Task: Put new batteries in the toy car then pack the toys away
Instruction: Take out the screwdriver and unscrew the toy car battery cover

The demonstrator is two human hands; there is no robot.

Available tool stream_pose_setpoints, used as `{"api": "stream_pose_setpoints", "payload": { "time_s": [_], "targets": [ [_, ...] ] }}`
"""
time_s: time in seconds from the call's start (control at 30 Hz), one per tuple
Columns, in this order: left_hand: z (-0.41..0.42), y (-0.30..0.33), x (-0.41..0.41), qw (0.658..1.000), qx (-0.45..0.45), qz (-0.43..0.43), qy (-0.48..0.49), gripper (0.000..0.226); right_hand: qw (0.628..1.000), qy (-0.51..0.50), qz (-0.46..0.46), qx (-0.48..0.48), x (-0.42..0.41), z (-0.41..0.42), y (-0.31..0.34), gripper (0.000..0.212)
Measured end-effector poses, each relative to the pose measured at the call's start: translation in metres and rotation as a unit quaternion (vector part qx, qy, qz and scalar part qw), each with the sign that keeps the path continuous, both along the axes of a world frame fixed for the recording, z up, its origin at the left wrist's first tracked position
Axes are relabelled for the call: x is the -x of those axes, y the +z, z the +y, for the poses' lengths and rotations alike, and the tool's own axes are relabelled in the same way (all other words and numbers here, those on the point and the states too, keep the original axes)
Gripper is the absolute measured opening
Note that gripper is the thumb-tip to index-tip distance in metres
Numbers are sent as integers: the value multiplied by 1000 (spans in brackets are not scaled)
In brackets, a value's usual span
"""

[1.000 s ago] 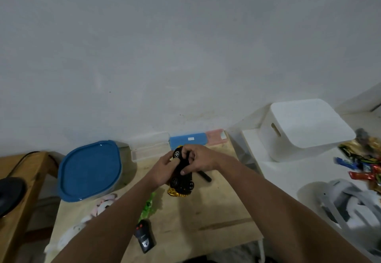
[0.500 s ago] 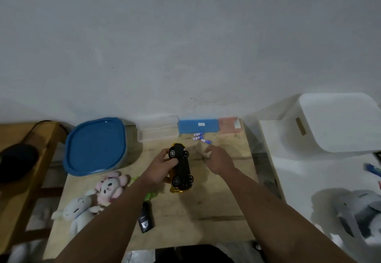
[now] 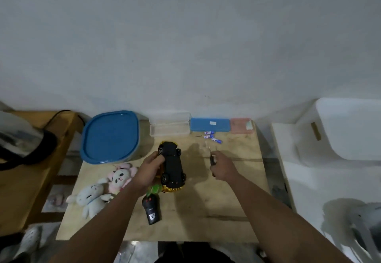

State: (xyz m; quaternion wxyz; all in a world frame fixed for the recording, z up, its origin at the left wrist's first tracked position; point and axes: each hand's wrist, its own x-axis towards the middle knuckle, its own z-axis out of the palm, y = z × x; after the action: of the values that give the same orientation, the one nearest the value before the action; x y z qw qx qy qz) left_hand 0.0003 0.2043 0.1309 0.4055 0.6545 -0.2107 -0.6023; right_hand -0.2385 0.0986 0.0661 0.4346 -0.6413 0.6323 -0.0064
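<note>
The right hand (image 3: 221, 165) came off the toy car (image 3: 172, 164), swung right across the table and closed around a small screwdriver (image 3: 211, 158), lifting it. The left hand (image 3: 149, 171) alone kept the upturned car.

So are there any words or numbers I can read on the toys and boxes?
None can be read.
remote control: pale emblem, too blurred.
batteries: print too small.
blue case: white label, blurred.
pink case: pale label, blurred.
</note>
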Motion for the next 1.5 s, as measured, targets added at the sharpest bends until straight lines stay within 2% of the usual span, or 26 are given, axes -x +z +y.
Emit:
{"api": "stream_pose_setpoints", "payload": {
  "time_s": [0.07,0.13,0.23,0.33,0.47,0.97,1.2,1.4,1.5],
  "targets": [
    [-2,17,-4,1000,22,-1,-9,21,992,-74,-100,-39,-7,-3,33,36],
    [-7,31,-8,999,43,-14,-22,23,980,-108,-164,-21,-14,-9,65,26],
    [-21,48,-16,995,85,-31,-35,26,975,-80,-201,56,-26,-17,108,22],
    [-32,61,-22,992,116,-23,-40,26,971,-46,-220,82,-37,-16,138,23],
    [-41,72,-24,990,134,-16,-52,28,968,28,-212,129,-45,-7,156,25],
    [-42,94,-42,980,178,-38,-77,35,962,20,-220,163,-70,-2,165,23],
    [-39,90,-48,972,208,-76,-85,34,967,39,-192,164,-73,2,174,24],
    [-37,89,-50,955,251,-121,-98,41,969,118,-108,189,-72,-2,193,31],
    [-38,88,-48,954,259,-121,-89,40,972,106,-95,185,-74,-4,198,22]
  ]
}}
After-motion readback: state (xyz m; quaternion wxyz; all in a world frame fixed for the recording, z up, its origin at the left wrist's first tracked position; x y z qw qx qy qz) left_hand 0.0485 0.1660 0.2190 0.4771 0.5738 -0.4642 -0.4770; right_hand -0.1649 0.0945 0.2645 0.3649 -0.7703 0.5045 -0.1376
